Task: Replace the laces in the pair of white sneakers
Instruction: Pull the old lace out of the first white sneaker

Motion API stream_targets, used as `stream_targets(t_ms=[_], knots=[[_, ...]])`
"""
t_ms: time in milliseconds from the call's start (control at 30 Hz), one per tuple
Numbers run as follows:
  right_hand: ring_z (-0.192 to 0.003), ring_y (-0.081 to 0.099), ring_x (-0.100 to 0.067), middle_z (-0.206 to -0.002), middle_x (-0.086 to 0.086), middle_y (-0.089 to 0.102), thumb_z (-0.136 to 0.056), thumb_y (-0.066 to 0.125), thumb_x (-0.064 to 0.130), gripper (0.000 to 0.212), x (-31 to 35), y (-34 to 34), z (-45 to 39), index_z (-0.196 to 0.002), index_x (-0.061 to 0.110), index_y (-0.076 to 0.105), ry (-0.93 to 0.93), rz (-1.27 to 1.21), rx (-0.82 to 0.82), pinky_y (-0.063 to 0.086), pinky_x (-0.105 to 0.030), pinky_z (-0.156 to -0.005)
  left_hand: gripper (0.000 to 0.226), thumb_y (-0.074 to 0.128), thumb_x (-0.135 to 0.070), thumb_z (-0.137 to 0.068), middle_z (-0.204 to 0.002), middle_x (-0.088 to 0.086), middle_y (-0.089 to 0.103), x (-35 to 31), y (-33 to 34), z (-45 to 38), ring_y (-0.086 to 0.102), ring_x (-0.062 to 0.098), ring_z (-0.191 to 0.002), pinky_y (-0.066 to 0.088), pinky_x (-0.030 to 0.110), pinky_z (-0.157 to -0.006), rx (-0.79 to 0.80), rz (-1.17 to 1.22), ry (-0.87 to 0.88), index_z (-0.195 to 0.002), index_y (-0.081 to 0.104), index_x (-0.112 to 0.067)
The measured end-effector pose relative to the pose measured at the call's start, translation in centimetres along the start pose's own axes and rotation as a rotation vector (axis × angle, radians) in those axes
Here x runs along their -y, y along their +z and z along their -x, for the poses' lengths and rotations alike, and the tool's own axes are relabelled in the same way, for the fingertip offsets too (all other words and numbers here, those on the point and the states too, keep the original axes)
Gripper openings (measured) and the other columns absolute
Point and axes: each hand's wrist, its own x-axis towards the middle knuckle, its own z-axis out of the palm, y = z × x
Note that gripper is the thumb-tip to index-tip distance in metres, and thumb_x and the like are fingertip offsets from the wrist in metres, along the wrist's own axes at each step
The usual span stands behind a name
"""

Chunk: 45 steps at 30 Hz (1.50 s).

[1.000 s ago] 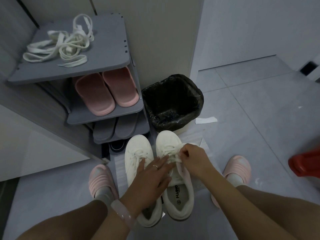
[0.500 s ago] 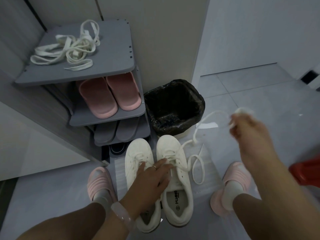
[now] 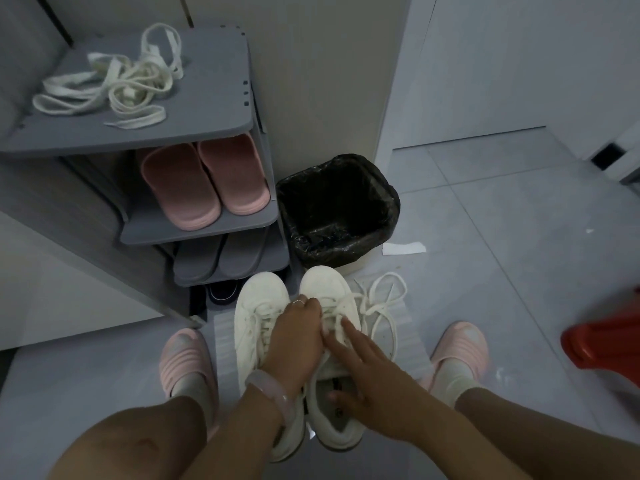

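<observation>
right sneaker (image 3: 332, 296) | under left hand (image 3: 298, 341) and right hand (image 3: 367, 386)

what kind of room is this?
Likely a home entryway: a grey shoe rack holding pink slippers, a lined trash bin against the wall, and a tiled floor.

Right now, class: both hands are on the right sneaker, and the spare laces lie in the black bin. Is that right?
Not quite. The head view shows the spare laces on the rack's top shelf, not in the black bin. Both the left hand and the right hand are on the right sneaker.
</observation>
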Motion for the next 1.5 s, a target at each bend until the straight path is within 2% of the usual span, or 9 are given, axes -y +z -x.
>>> stream_targets(t_ms=[267,400,567,733,900,1033,1167,1267,1500], knots=[[-0.144,-0.010,-0.031,-0.153,-0.008,-0.027,-0.097,0.036,0.044,0.060,0.3,0.7,-0.5,-0.144,0.048,-0.003,0.090,0.019,0.028,0.026,-0.047,-0.112,0.010,0.038,-0.014,-0.097,-0.074,-0.006,0.051,-1.2,-2.0,0.3,0.048,0.004,-0.065,0.035,0.016,-0.056,-0.040,0.442,-0.071,-0.088,0.043,-0.015],[-0.140,0.022,-0.036,-0.154,-0.011,-0.022,-0.098,0.036,0.044,0.057,0.5,0.7,-1.0,-0.142,0.051,0.002,0.132,-0.118,0.077,0.030,-0.041,-0.111,0.009,0.048,-0.011,-0.093,-0.089,-0.009,0.054,0.2,-2.6,-0.1,0.053,0.008,-0.083,0.039,0.016,-0.069,-0.082,0.518,-0.119,-0.098,0.048,-0.019],[-0.133,0.038,-0.029,-0.156,-0.008,-0.016,-0.097,0.039,0.043,0.056,0.4,0.6,-0.9,-0.141,0.053,0.006,0.117,-0.205,0.058,0.037,-0.029,-0.099,0.016,0.049,-0.009,-0.090,-0.096,-0.002,0.048,1.9,-1.6,0.7,0.051,0.015,-0.090,0.039,0.023,-0.074,0.052,0.266,-0.126,-0.103,0.056,-0.014],[-0.137,0.031,-0.017,-0.156,-0.002,-0.011,-0.095,0.046,0.041,0.061,0.0,0.5,-0.8,-0.136,0.056,0.004,0.047,-0.262,0.045,0.032,-0.015,-0.093,0.011,0.050,-0.009,-0.087,-0.078,-0.005,0.041,1.3,-0.8,1.0,0.044,0.014,-0.077,0.028,0.021,-0.060,-0.011,0.161,-0.012,-0.076,0.050,-0.010],[-0.138,0.029,-0.023,-0.155,-0.002,-0.006,-0.089,0.052,0.049,0.066,-0.3,0.9,-1.3,-0.142,0.049,0.011,0.058,-0.191,0.036,0.033,-0.029,-0.106,0.015,0.049,-0.008,-0.092,-0.069,-0.008,0.058,0.1,-2.4,0.7,0.051,0.003,-0.064,0.035,0.011,-0.057,-0.221,0.391,-0.103,-0.080,0.050,-0.017],[-0.141,0.020,-0.026,-0.156,-0.002,-0.011,-0.088,0.052,0.051,0.069,-0.6,1.1,-1.7,-0.143,0.048,0.011,0.070,-0.193,0.062,0.028,-0.033,-0.112,0.008,0.047,-0.016,-0.094,-0.069,-0.001,0.060,-0.6,-4.1,0.9,0.056,0.013,-0.065,0.045,0.031,-0.064,-0.325,0.250,0.053,-0.091,0.055,-0.015],[-0.138,0.028,-0.027,-0.156,-0.005,-0.007,-0.089,0.052,0.048,0.067,-0.6,1.1,-1.6,-0.143,0.049,0.011,0.077,-0.200,0.046,0.031,-0.033,-0.110,0.024,0.045,-0.015,-0.094,-0.107,0.005,0.058,1.3,-3.3,1.2,0.056,0.020,-0.097,0.041,0.028,-0.079,-0.123,0.132,-0.034,-0.116,0.052,-0.012],[-0.136,0.032,-0.026,-0.156,-0.007,-0.004,-0.090,0.051,0.045,0.065,-0.5,1.1,-1.6,-0.142,0.050,0.013,0.094,-0.218,0.057,0.033,-0.032,-0.108,0.027,0.039,-0.014,-0.093,-0.112,0.006,0.056,1.9,-2.2,1.6,0.053,0.022,-0.103,0.040,0.031,-0.085,0.113,-0.156,-0.003,-0.118,0.048,-0.015],[-0.132,0.037,-0.026,-0.156,-0.009,-0.005,-0.093,0.049,0.037,0.064,-0.7,0.8,-1.5,-0.144,0.045,0.012,0.078,-0.205,0.081,0.034,-0.032,-0.107,0.020,0.044,-0.001,-0.085,-0.095,0.004,0.059,0.7,-1.3,1.1,0.055,0.019,-0.091,0.041,0.028,-0.074,-0.024,0.029,0.023,-0.090,0.059,-0.013]])
